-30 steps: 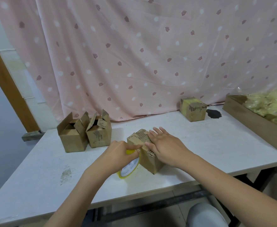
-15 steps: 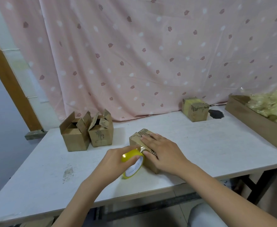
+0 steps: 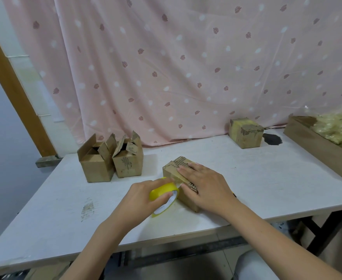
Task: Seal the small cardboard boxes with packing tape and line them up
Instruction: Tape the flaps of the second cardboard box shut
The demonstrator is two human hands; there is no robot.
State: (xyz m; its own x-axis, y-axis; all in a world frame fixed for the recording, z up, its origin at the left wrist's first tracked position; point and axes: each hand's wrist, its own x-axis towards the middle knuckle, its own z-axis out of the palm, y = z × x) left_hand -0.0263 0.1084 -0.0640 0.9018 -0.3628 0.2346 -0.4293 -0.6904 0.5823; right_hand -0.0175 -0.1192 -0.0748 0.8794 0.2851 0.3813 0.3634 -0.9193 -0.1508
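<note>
your left hand [image 3: 141, 197] grips the tape roll [image 3: 164, 194] against the box [image 3: 178, 168]; your right hand [image 3: 205, 187] presses flat on it.

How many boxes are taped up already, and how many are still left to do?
One looks done: the sealed box by the curtain is closed and wrapped in tape. One is in hand: the right hand presses the middle box shut while the left hand pulls the yellow tape roll along it. Two open boxes still wait with flaps up. No line-up yet.
</note>
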